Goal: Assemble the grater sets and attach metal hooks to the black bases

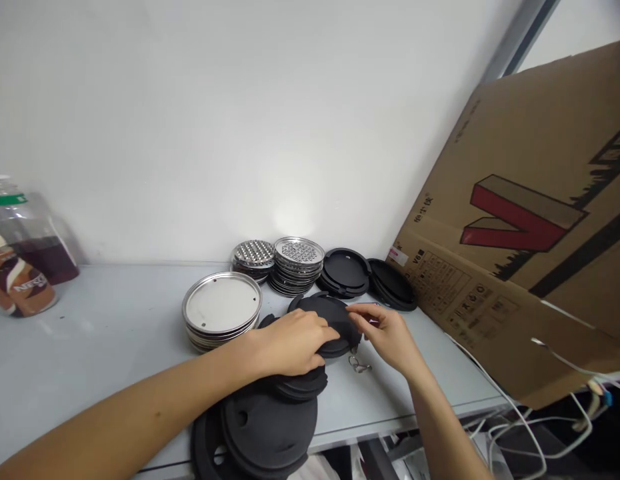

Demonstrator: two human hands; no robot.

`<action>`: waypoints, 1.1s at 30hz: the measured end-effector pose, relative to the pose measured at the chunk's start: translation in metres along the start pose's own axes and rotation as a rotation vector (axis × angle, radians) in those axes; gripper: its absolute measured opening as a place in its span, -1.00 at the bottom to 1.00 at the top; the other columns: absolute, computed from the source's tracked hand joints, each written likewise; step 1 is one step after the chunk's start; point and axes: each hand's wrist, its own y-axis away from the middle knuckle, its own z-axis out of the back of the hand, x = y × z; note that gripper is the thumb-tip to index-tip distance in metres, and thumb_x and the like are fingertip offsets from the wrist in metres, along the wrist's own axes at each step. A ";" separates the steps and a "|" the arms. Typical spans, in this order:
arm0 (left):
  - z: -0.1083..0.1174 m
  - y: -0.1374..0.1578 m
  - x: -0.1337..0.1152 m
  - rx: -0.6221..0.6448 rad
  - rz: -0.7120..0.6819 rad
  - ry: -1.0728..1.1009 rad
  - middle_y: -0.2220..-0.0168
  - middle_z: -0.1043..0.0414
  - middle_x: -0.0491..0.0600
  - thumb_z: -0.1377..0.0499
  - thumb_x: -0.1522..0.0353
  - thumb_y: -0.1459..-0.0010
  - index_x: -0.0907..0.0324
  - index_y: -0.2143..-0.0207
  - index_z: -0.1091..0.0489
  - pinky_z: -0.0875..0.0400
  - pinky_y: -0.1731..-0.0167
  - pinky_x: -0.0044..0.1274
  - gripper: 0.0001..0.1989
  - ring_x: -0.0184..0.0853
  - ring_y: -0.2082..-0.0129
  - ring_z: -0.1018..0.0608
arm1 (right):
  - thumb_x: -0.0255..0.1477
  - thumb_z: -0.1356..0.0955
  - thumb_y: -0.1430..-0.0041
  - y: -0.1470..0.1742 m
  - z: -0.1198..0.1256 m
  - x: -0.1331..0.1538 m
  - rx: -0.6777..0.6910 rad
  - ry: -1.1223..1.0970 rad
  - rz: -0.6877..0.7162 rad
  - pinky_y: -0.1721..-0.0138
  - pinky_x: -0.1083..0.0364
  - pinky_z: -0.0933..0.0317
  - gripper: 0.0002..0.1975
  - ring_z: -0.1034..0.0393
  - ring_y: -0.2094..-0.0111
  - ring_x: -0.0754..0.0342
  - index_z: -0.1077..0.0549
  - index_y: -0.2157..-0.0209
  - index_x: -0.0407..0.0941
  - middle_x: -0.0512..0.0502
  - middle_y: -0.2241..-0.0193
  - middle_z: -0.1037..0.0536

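Resting the left hand (297, 340), half-curled with grip unclear, across black discs (331, 312), probably to steady them, while apparently pinching one rim with the right hand (387, 333).

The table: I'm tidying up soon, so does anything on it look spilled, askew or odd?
No spill shows. The nearest black discs look askew: they overlap unevenly and seem to overhang the front edge of the table.
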 end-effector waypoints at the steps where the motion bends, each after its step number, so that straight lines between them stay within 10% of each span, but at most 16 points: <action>1: -0.003 -0.006 0.001 0.015 -0.004 -0.015 0.16 -0.57 0.14 -0.30 0.48 0.00 0.19 0.02 -0.50 -0.42 0.17 -0.35 -0.57 -0.05 0.15 -0.56 | -0.24 -0.36 -0.19 -0.006 -0.003 0.003 0.000 -0.045 0.000 0.43 0.09 -0.29 -0.73 -0.44 0.46 0.03 -0.60 0.21 -0.10 -0.11 0.38 -0.62; 9: 0.028 -0.017 0.018 -0.204 0.073 0.141 0.14 -0.46 0.09 -0.18 0.48 -0.06 0.20 -0.06 -0.44 -0.42 0.11 -0.40 -0.53 -0.18 0.16 -0.52 | -0.18 -0.37 -0.21 -0.069 -0.003 0.060 -0.159 -0.291 0.276 0.21 0.05 -0.37 -0.70 -0.51 0.31 -0.02 -0.60 0.29 -0.13 -0.10 0.38 -0.62; 17: 0.090 0.042 0.028 -0.611 0.263 1.042 0.04 -0.52 0.05 -0.21 0.45 -0.07 0.19 -0.05 -0.44 -0.44 0.11 -0.44 -0.56 -0.14 0.02 -0.53 | -0.31 -0.47 -0.11 -0.068 -0.042 0.083 -0.027 -0.604 0.440 0.01 0.00 -0.36 -0.39 -0.40 -0.05 -0.06 -0.32 -0.19 0.05 -0.13 -0.07 -0.49; 25: 0.082 0.102 0.040 -0.415 0.576 1.169 -0.03 -0.50 0.06 -0.32 0.38 -0.08 0.07 -0.17 -0.32 -0.47 0.16 -0.45 -0.42 -0.14 0.08 -0.57 | -0.29 -0.35 -0.27 -0.033 -0.077 0.084 0.116 -0.433 0.360 0.29 0.06 -0.40 -0.66 -0.48 0.33 0.02 -0.51 -0.05 -0.02 -0.08 0.32 -0.61; 29: 0.073 0.111 0.040 -0.430 0.609 1.230 -0.05 -0.49 0.10 -0.29 0.37 -0.09 0.15 -0.09 -0.41 -0.44 0.08 -0.42 -0.52 -0.13 0.04 -0.55 | -0.36 -0.36 -0.25 -0.026 -0.080 0.090 0.023 -0.362 0.526 0.29 0.09 -0.37 -0.79 -0.47 0.26 0.02 -0.59 0.12 -0.06 -0.15 0.25 -0.59; 33: 0.063 0.105 0.042 -0.474 0.632 1.291 0.01 -0.54 0.09 -0.26 0.41 -0.05 0.18 -0.05 -0.44 -0.45 0.15 -0.44 -0.54 -0.17 0.14 -0.59 | -0.37 -0.35 -0.27 -0.026 -0.075 0.091 -0.009 -0.508 0.410 0.36 0.13 -0.36 -0.75 -0.45 0.38 0.10 -0.53 0.03 -0.03 -0.10 0.27 -0.57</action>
